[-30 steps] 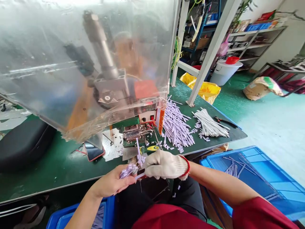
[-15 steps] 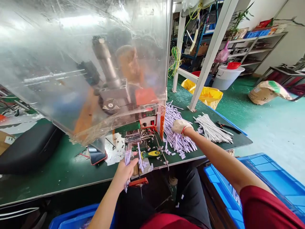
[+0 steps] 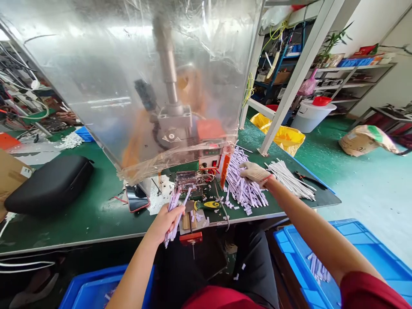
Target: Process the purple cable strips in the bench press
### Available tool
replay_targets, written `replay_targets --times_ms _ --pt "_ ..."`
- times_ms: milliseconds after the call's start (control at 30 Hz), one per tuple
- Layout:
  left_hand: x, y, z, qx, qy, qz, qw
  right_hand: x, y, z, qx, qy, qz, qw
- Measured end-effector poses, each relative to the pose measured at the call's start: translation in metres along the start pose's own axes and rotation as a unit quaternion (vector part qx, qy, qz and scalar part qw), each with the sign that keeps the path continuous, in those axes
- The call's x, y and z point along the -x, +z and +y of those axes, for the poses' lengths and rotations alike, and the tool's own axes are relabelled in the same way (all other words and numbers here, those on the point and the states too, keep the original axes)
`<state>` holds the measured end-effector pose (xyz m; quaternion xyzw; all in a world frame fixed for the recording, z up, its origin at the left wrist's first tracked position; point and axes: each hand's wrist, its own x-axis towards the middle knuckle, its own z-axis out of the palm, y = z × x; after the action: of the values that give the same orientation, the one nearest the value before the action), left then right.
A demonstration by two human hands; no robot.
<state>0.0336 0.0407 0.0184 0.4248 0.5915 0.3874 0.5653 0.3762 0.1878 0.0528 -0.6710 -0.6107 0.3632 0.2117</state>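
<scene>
My left hand (image 3: 166,223) is bare and closed around a bundle of thin lavender strips (image 3: 174,229) that stick out above and below the fist. One strip leans away from the bundle toward the small metal fixture (image 3: 186,179) on the bench, just beyond the hand. My right hand (image 3: 255,172), in a white knitted glove, rests over the loose pile of lavender strips (image 3: 246,193), its fingers stretched out to the left. Whether a strip lies under its fingertips is hidden. A yellow-and-black handled tool (image 3: 209,205) lies between the hands.
A cloudy clear guard (image 3: 128,86) encloses the press above the fixture. White strips (image 3: 291,180) and pliers (image 3: 310,180) lie at the right. A phone (image 3: 137,198) and black case (image 3: 51,184) sit left. Blue bins (image 3: 354,231) stand below, and a red clamp (image 3: 191,238) juts from the bench edge.
The view has shifted leftward. My left thumb, stretched out before, now presses onto the bundle, with the single strip against it. My gloved right hand has moved slightly right over the pile, its fingers less curled.
</scene>
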Motion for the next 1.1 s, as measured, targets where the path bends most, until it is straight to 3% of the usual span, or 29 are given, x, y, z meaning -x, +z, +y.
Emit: replay_targets --times_ms 133,233,300,433,567,867,1100 --pt "0.022 -0.016 -0.015 0.066 -0.002 0.025 0.998 0.061 0.022 0.014 -0.167 -0.052 -0.105 0.979" --pt "0.033 -0.018 -0.024 0.163 -0.006 0.005 0.987 0.104 0.061 0.005 -0.260 -0.046 -0.216 0.940" --pt "0.038 -0.016 -0.027 0.206 -0.007 -0.002 0.979 0.118 0.090 -0.012 -0.288 -0.045 -0.266 0.919" --pt "0.041 -0.012 -0.035 0.236 -0.010 0.017 0.972 0.108 0.138 -0.045 -0.297 -0.050 -0.266 0.916" --pt "0.045 -0.017 -0.044 0.236 -0.025 0.042 0.971 0.087 0.161 -0.057 -0.310 -0.002 -0.248 0.918" --pt "0.048 -0.022 -0.050 0.225 -0.036 0.065 0.971 0.072 0.173 -0.058 -0.342 0.015 -0.245 0.907" --pt "0.047 -0.023 -0.050 0.137 -0.031 0.082 0.987 0.069 0.174 -0.057 -0.347 0.015 -0.250 0.904"
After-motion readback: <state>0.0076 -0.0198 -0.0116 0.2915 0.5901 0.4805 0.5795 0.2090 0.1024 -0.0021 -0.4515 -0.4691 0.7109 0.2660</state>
